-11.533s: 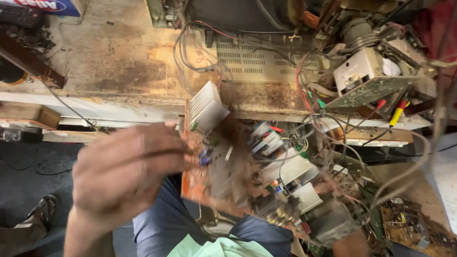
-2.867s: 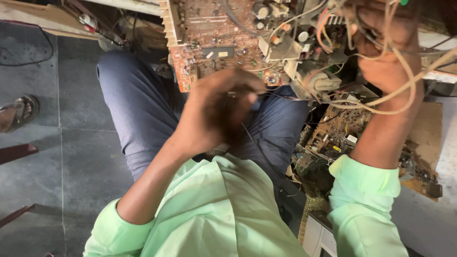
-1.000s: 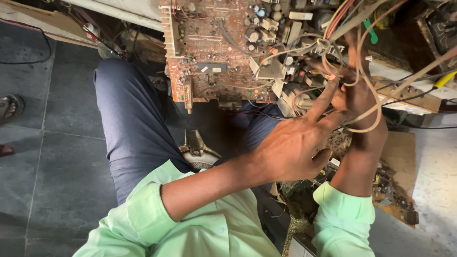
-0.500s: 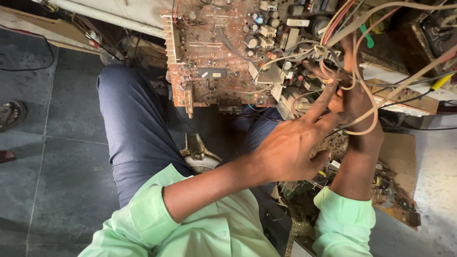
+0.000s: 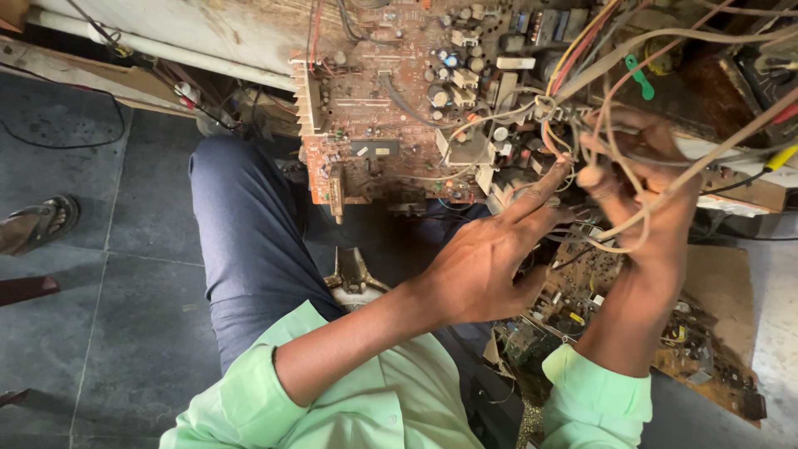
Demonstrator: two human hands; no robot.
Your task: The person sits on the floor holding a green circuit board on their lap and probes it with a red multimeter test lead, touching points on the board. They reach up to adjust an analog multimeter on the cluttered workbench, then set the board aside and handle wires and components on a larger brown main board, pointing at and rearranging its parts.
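Note:
A brown circuit board [image 5: 391, 108] crowded with capacitors and a finned heat sink juts over my lap from the workbench. My right hand [image 5: 644, 195] is closed around a bundle of cream, yellow and red wires [image 5: 615, 108] that run off the board's right side. My left hand [image 5: 490, 262] reaches across under the board's right corner, fingers spread, its fingertips touching the wires and small parts beside my right hand. It grips nothing that I can see.
The worn wooden bench edge [image 5: 166, 50] runs along the top. More boards [image 5: 698, 333] lie on the floor at lower right. Another person's sandalled foot [image 5: 37, 224] rests on the grey tiles at left. A metal tool [image 5: 353, 274] lies between my legs.
My left hand left my lap, crossed to the right and now stretches its fingers further up to the wires. My right hand has stayed on the wire bundle.

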